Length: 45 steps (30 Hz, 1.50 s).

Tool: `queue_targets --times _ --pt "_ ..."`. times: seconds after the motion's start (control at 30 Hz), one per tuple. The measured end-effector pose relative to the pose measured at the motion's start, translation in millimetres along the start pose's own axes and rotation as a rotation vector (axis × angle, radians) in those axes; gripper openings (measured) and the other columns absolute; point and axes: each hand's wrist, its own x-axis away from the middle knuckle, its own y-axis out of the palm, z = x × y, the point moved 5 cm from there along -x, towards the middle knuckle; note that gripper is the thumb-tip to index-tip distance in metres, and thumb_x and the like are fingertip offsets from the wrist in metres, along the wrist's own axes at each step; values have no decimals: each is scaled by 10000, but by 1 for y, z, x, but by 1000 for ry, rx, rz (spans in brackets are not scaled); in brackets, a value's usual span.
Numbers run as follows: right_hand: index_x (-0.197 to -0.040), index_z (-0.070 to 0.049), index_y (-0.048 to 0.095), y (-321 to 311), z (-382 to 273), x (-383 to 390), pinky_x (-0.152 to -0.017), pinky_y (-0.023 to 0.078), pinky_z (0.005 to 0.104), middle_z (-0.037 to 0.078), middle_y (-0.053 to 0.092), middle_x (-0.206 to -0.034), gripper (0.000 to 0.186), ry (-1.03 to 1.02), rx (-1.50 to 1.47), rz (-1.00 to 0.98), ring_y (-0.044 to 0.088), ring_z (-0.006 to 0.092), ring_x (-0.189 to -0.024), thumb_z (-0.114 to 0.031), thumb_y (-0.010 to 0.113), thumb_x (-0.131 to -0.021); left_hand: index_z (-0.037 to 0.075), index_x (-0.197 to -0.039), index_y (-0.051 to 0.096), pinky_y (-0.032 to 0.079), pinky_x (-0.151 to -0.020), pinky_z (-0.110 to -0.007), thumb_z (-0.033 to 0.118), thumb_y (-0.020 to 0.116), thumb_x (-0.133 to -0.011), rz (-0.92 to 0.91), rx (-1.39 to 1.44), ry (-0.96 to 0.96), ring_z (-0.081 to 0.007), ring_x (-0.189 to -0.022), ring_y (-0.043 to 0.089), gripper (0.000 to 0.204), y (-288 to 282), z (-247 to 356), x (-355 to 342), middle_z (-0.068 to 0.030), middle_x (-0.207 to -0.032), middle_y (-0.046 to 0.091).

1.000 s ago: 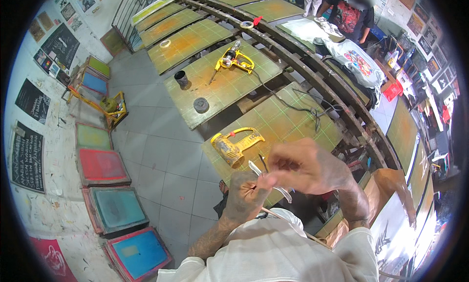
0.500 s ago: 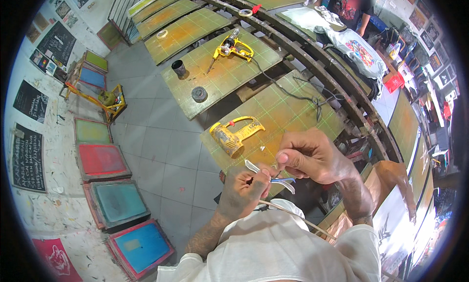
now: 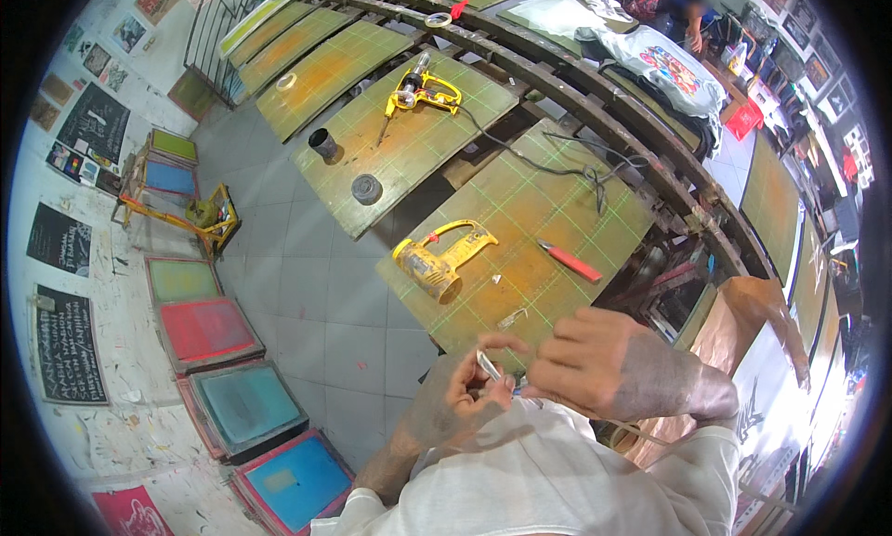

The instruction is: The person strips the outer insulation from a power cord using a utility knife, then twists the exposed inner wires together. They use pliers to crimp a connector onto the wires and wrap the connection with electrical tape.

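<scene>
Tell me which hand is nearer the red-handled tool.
Right: the right hand is just below the red-handled tool in the picture; the left hand is farther off, lower left.

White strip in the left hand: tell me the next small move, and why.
Probably steady the white strip with the left hand: that hand pinches it, the right hand is close beside it, and the red-handled tool lies on the board.

scuffed plastic casing (image 3: 433, 271); wrinkled paper (image 3: 754, 306)
</scene>
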Motion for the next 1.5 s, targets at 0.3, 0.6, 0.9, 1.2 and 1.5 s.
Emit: queue_targets --times 0.3,0.6,0.9,1.2,1.5 --pt "-926 -95 660 -7 -33 4 -586 439 306 -25 524 -780 182 -227 121 55 565 153 -695 -186 745 -794 37 -1094 729 475 -693 -290 211 544 -1044 -489 -98 23 -135 -724 586 259 -3 17 29 -22 -881 707" --pt "-1005 -28 739 77 139 63 -646 533 383 110 677 -773 198 656 -511 491 651 291 -695 -217 717 -949 23 -918 707 513 -815 -313 247 596 -1046 -140 112 -25 -138 -924 645 281 -13 -13 1 -68 -981 700" --pt "-1250 -58 639 242 255 145 -836 532 446 172 642 -1067 359 903 460 440 641 345 -961 -292 683 -981 6 -920 674 515 -792 -320 232 582 -1056 11 275 10 -190 -908 694 279 -8 -7 -25 -129 -966 720" --pt "-1117 -35 550 194 217 89 -606 518 331 112 613 -807 238 944 -957 899 619 203 -654 -268 556 -1068 -20 -1015 636 586 -820 -359 246 560 -1084 80 410 65 -208 -846 720 286 -4 0 -27 -118 -864 686" --pt "-1288 -8 488 95 68 36 -545 434 268 88 567 -764 631 716 -1254 675 559 149 -650 -596 414 -1071 -22 -1015 631 552 -693 -317 255 540 -1091 94 438 75 -166 -706 668 301 -8 8 -30 -97 -844 655"
